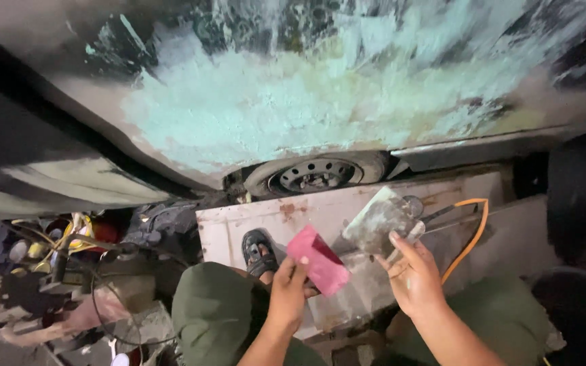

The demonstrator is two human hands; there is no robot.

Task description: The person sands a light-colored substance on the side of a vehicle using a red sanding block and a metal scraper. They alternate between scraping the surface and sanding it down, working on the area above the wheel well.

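Observation:
My left hand grips a flat pink plastic spreader by its lower edge, above my left knee. A little to the right, my right hand holds a filler-caked metal scraper tilted up and to the left. The two tools sit close together, about a hand's width apart. In front of me rises a car body panel smeared with pale green filler, and a wheel shows under its lower edge. My sandalled foot rests on a stained white board.
An orange cable loops over the board at the right. Tangled wires and clutter lie on the ground at the left. A dark round object stands at the far right. My green-trousered knees fill the lower middle.

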